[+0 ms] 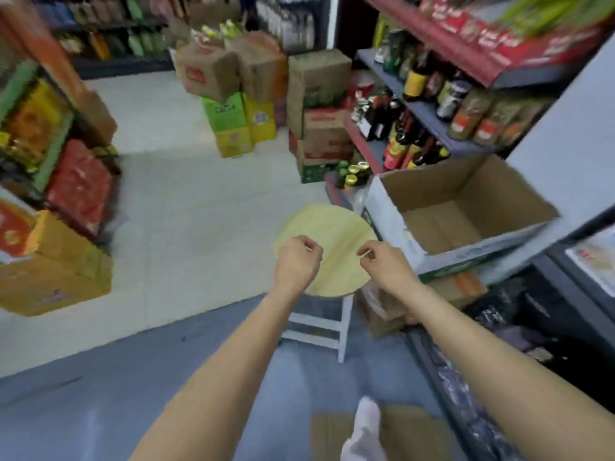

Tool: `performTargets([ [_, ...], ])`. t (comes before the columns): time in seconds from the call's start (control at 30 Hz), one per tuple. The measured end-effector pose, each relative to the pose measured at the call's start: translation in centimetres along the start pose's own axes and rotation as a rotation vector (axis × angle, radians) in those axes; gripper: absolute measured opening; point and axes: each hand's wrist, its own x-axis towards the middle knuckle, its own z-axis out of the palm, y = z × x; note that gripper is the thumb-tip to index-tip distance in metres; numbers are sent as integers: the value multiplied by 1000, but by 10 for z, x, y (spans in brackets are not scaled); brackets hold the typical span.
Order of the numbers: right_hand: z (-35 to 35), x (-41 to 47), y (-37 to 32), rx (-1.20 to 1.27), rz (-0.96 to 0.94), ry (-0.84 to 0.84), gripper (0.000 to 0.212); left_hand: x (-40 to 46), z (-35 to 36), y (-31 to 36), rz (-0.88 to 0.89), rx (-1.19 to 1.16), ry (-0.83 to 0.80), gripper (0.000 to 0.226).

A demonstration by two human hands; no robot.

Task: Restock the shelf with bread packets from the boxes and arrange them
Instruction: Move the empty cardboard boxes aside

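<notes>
The shelf unit [442, 128] fills the right side of the view, its upper tiers crowded with bottles and jars. On its lower tier, at the front edge, sits an open cardboard box [466, 214], flaps up, and what shows of its inside is bare cardboard; no bread packet can be made out in it. More cartons [266, 94] are stacked on the floor farther off, well apart from the hands, and whether any holds bread cannot be told. Just left of the open box stands a round wooden stool [327, 227] with white legs.

Both hands hang over the stool's near edge. The left hand [298, 261] has its fingers curled in toward the palm, with nothing visible in them. The right hand [386, 264] also has curled fingers, thumb and forefinger close together; the frame is blurred, so I cannot tell whether they pinch anything small.

The open box lies up and to the right of the fingers, its long side running along the shelf's front edge, and the right hand is the nearer of the two. Reaching it would likely mean a rightward, upward move.
</notes>
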Motion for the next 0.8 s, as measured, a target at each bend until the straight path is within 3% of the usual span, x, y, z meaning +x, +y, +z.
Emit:
performTargets([
  [0.13, -48, 50, 90, -74, 72, 71, 34, 56, 102, 63, 115, 320, -57, 23],
  [0.23, -65, 85, 133, -97, 96, 76, 44, 96, 162, 92, 285, 658, -177, 42],
  [0.4, -58, 123, 155, -94, 40, -180, 51, 148, 207, 102, 401, 1112, -318, 71],
  [0.5, -53, 130, 156, -265, -27, -224, 30, 168, 214, 110, 392, 1156, -304, 54],
  [0.6, -68, 131, 160, -284, -5, -130, 27, 176, 217, 127, 473, 1270, -262, 38],
  [0.8, -108, 108, 149, -310, -9, 64, 21, 168, 206, 172, 680, 1339, -179, 30],
])
